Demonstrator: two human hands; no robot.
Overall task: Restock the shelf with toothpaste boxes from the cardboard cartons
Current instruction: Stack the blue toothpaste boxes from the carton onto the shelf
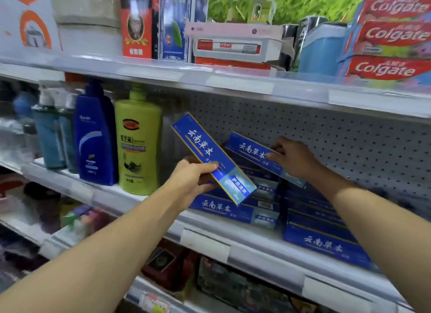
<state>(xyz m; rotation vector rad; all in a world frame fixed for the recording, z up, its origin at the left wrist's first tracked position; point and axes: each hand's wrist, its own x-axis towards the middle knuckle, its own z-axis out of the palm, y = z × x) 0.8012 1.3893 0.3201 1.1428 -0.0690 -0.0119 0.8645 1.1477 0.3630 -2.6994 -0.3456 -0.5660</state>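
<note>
My left hand (191,179) grips a blue toothpaste box (210,154) by its lower part and holds it tilted in front of the middle shelf (205,240). Further in, my right hand (291,158) holds a second blue toothpaste box (249,149) by its right half, on top of a stack of the same boxes (235,210). Another stack of blue boxes (324,238) lies to the right on the same shelf. No cardboard carton is in view.
A green bottle (140,144) and a blue bottle (95,135) stand left of the stacks. Behind the shelf is a pegboard back wall (338,144). The upper shelf carries red Colgate boxes (391,37) and other cartons. A lower shelf holds dark items.
</note>
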